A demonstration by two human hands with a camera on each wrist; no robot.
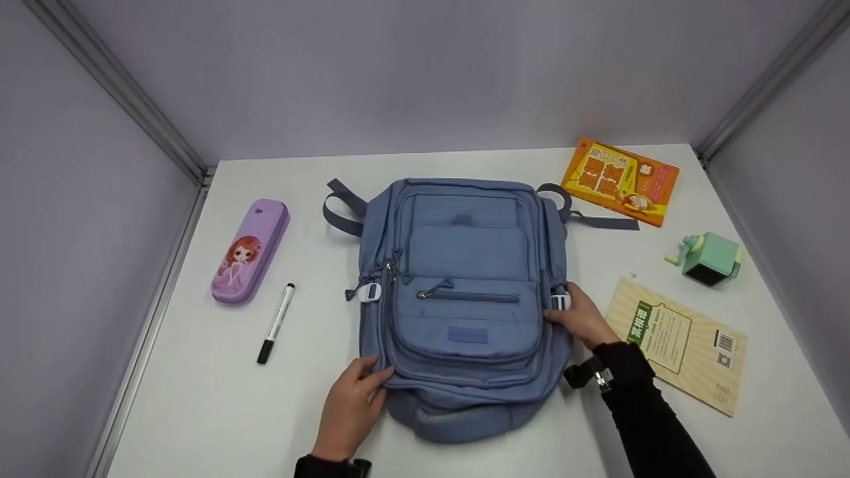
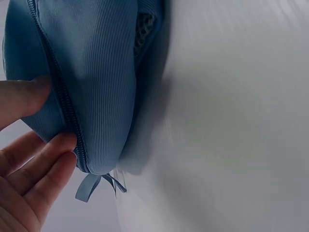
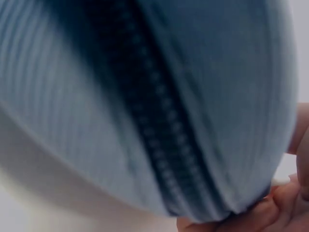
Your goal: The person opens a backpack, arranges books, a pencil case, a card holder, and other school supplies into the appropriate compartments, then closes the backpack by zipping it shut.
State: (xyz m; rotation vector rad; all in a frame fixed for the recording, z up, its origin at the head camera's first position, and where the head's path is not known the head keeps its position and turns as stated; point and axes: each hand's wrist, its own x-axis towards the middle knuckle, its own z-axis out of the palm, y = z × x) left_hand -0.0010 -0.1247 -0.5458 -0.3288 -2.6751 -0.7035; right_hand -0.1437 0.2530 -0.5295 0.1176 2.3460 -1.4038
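Note:
A blue backpack (image 1: 468, 252) lies front side up on the white table, its top towards the back wall. At its lower left edge, my left hand (image 1: 352, 405) pinches the fabric. In the left wrist view, thumb and fingers (image 2: 53, 164) of that hand meet the bag along a dark zipper (image 2: 67, 111). My right hand (image 1: 584, 317) grips the bag's right side beside a white buckle (image 1: 561, 302), thumb on the front and the other fingers partly hidden. Close up in the right wrist view, the backpack's zipper (image 3: 159, 125) fills much of the picture.
Left of the bag lie a purple pencil case (image 1: 249, 252) and a marker (image 1: 276, 324) with a black cap. On the right are an orange booklet (image 1: 621, 180), a green pencil sharpener (image 1: 710, 259) with a crank, and a beige booklet (image 1: 697, 352), partly under the right forearm.

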